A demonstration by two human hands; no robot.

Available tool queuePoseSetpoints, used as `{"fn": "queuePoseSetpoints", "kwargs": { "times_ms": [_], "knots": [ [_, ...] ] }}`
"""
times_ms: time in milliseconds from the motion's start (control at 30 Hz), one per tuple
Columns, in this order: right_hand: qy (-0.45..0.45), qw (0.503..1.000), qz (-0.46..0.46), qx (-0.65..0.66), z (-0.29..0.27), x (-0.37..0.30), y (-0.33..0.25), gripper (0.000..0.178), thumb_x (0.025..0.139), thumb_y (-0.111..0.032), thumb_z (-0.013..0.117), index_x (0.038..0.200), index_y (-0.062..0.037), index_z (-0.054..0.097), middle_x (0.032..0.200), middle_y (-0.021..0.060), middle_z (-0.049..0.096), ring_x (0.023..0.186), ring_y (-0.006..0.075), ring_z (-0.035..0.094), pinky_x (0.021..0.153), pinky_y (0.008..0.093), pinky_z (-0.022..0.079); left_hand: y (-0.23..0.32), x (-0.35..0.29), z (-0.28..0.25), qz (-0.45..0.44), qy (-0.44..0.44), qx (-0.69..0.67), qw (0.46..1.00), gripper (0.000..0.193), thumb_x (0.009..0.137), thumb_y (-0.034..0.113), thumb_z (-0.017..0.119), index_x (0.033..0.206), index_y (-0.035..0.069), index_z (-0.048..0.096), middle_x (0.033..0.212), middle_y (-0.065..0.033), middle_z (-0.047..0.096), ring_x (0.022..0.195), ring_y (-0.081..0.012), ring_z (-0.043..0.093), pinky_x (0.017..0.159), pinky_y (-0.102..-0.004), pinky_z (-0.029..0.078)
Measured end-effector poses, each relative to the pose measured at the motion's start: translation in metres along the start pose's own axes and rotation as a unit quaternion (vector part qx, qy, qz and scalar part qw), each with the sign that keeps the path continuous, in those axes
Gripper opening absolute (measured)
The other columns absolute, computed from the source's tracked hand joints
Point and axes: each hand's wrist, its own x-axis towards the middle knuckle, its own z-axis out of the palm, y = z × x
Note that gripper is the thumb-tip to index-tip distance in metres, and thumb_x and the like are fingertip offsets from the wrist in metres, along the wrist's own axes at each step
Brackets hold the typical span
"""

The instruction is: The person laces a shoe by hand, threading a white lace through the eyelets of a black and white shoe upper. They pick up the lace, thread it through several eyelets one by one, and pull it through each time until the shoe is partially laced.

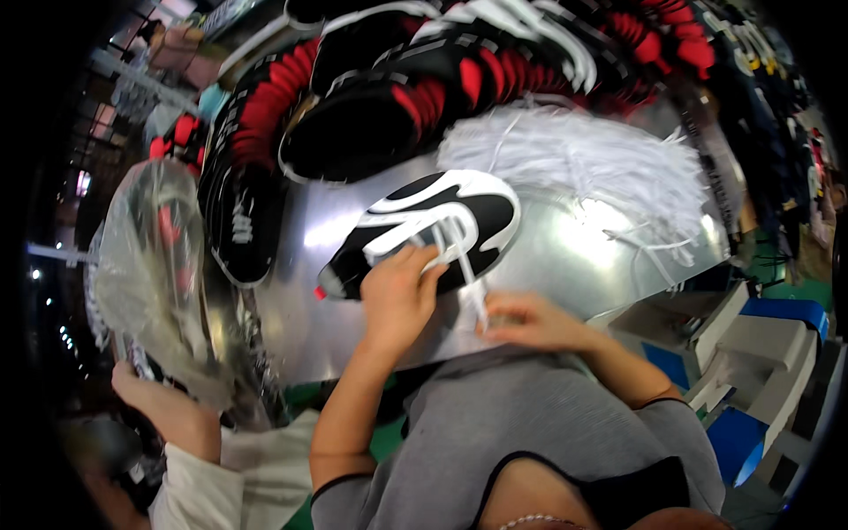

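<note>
A black and white shoe upper (499, 208) lies on its side on the shiny metal tabletop (318, 344), with a small red tab at its left end. My left hand (402, 291) rests on its near edge, fingers bent and closed at the lace area. From there a white shoelace (466, 268) runs down to the right, its end pinched by my right hand (534, 320) just off the upper. Both hands are slightly blurred. Exactly what the left fingers grip is partly hidden, but lace and upper meet there.
Behind the upper is a heap of white shoelaces (574, 150). Stacked black and red shoe uppers (353, 132) line the back and left. A co-worker's hand (168, 406) is beside a clear plastic bag (146, 256) at left. Grey and blue equipment (760, 353) stands at right.
</note>
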Motion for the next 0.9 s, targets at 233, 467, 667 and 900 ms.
{"fn": "queuePoseSetpoints", "kwargs": {
  "times_ms": [233, 467, 667, 900],
  "knots": [
    [0.243, 0.965, -0.061, -0.074, -0.017, 0.058, -0.011, 0.012, 0.09, -0.008, 0.07, 0.099, -0.001, 0.068, 0.082, -0.0039, 0.062, 0.076, 0.0028, 0.05, 0.068, 0.0186, 0.04, -0.018, -0.005, 0.024, -0.08, -0.067, -0.076, 0.992, 0.019, 0.087, 0.018, 0.067, 0.1, 0.003, 0.069, 0.089, -0.0142, 0.067, 0.081, -0.034, 0.065, 0.072, -0.0408, 0.05],
    [0.287, 0.941, -0.137, -0.113, -0.024, 0.086, -0.002, 0.011, 0.09, -0.005, 0.07, 0.098, 0.0005, 0.067, 0.083, -0.0015, 0.063, 0.074, 0.0026, 0.051, 0.064, 0.0199, 0.042, -0.021, -0.002, 0.023, -0.127, -0.092, -0.129, 0.979, 0.028, 0.087, 0.026, 0.07, 0.102, 0.003, 0.07, 0.095, -0.0146, 0.07, 0.086, -0.0312, 0.068, 0.074, -0.0372, 0.051],
    [0.284, 0.949, -0.116, -0.072, -0.025, 0.086, -0.001, 0.022, 0.092, -0.01, 0.068, 0.109, 0.0017, 0.059, 0.098, 0.0031, 0.065, 0.086, 0.0083, 0.06, 0.075, 0.0227, 0.048, -0.017, 0.002, 0.031, -0.159, -0.07, -0.116, 0.978, 0.026, 0.08, 0.028, 0.077, 0.091, 0.005, 0.071, 0.084, -0.0103, 0.072, 0.073, -0.0287, 0.069, 0.067, -0.0352, 0.051],
    [0.201, 0.976, 0.02, -0.087, -0.017, 0.033, 0.002, 0.019, 0.094, -0.016, 0.063, 0.101, 0.0011, 0.057, 0.085, 0.0126, 0.069, 0.074, 0.0189, 0.066, 0.067, 0.032, 0.051, -0.019, -0.002, 0.039, -0.011, 0.01, 0.023, 1.0, 0.023, 0.079, 0.025, 0.079, 0.081, 0.006, 0.065, 0.073, -0.0071, 0.065, 0.063, -0.0267, 0.063, 0.057, -0.0357, 0.046]
  ]
}}
